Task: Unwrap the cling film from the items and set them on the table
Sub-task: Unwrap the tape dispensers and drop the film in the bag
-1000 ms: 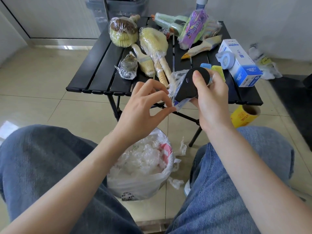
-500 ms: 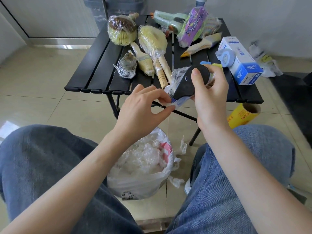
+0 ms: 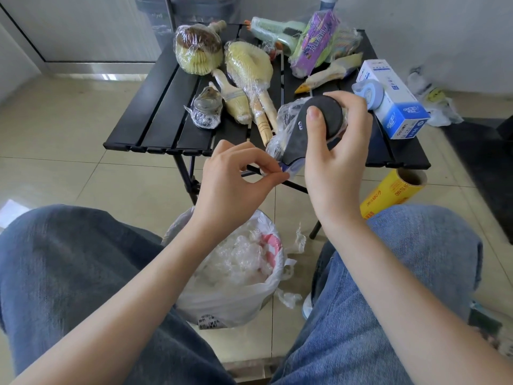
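The right hand point(image 3: 337, 162) grips a black gadget point(image 3: 311, 132) upright, thumb across its front, loose cling film point(image 3: 283, 118) bunched on its left side. Just below-left, the left hand point(image 3: 236, 184) pinches the film at its lower tip.

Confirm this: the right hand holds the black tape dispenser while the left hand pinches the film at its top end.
Not quite. In the head view the right hand does hold the black tape dispenser, but the left hand pinches the cling film at its lower end, not the top.
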Tool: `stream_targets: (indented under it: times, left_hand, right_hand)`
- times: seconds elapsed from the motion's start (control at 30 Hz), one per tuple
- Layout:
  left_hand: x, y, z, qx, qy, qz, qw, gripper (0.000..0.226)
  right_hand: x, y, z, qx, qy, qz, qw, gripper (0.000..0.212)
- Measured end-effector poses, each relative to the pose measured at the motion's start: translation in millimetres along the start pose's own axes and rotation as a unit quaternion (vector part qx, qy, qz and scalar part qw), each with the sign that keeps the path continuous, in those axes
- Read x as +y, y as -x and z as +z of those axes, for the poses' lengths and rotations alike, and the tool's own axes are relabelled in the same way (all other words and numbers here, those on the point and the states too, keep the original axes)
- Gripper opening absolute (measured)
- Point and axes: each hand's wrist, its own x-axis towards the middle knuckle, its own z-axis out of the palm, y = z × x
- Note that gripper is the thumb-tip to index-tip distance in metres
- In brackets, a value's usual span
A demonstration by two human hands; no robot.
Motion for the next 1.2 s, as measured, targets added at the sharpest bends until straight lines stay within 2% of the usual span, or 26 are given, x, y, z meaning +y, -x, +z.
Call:
stream_targets:
  times: [0.07, 0.13, 0.23, 0.33, 0.4, 0.47, 0.6, 0.7, 0.77, 0.83, 0.9, 0.97, 1.07, 1.2]
  left_hand:
    - [3.2, 1.7, 0.5, 0.0, 0.028, -0.015, 1.0, 0.01]
    - [5.9, 3.1, 2.1, 0.006, 0.02, 0.006, 1.0, 0.011]
    - [5.7, 2.8, 3.5, 0.018, -0.014, 0.045, 0.999, 0.01]
    - [-1.0, -0.2, 1.5, 0.017, -0.061, 0.075, 0.995, 0.012]
    - [-5.2, -3.1, -1.1, 0.0, -0.084, 0.083, 0.993, 0.013]
    - [-9.0, -6.2, -3.7, -0.014, -0.114, 0.099, 0.988, 0.014]
    - [-13.7, -13.0, -10.8, -0.045, -0.16, 0.115, 0.979, 0.015]
    - [-17.1, -16.1, -14.3, -0.081, -0.187, 0.11, 0.973, 0.018]
    - [-14.7, -17.5, -16.4, -0.119, -0.161, 0.07, 0.977, 0.03]
    - [-10.4, -18.6, -18.3, -0.13, -0.063, -0.009, 0.989, 0.034]
    - [-7.1, -21.3, -18.2, -0.078, 0.021, -0.08, 0.994, 0.025]
    - [-3.9, -25.6, -16.3, -0.048, 0.036, -0.119, 0.991, 0.022]
    - [-0.9, -29.2, -10.9, -0.062, 0.018, -0.128, 0.99, 0.031]
    - [-1.9, -28.7, -7.1, -0.035, 0.087, -0.106, 0.99, 0.035]
  right_hand:
    - [-1.5, 3.4, 1.3, 0.007, 0.007, -0.028, 1.0, 0.02]
    - [-2.5, 6.0, 4.0, 0.002, 0.011, -0.04, 0.999, 0.018]
    - [-1.8, 0.5, 5.2, 0.006, -0.021, -0.002, 1.0, 0.017]
    - [-1.5, -11.7, -0.9, 0.007, -0.109, 0.114, 0.988, 0.016]
    - [0.2, -18.0, -4.7, -0.002, -0.172, 0.21, 0.963, 0.013]
    - [-0.2, -22.0, -7.8, -0.007, -0.189, 0.276, 0.942, 0.012]
    - [3.3, -26.6, -12.7, -0.039, -0.256, 0.375, 0.89, 0.015]
    - [4.3, -26.6, -14.5, -0.052, -0.298, 0.412, 0.86, 0.02]
    - [5.8, -25.5, -14.3, -0.053, -0.317, 0.423, 0.847, 0.018]
    - [7.8, -23.0, -14.5, -0.055, -0.332, 0.423, 0.841, 0.017]
    - [10.7, -18.8, -13.7, -0.063, -0.347, 0.415, 0.839, 0.019]
    - [13.7, -13.5, -12.0, -0.091, -0.371, 0.406, 0.83, 0.024]
    - [11.6, -10.1, -10.8, -0.145, -0.413, 0.405, 0.803, 0.025]
    - [10.2, -12.5, -12.9, -0.157, -0.45, 0.418, 0.773, 0.022]
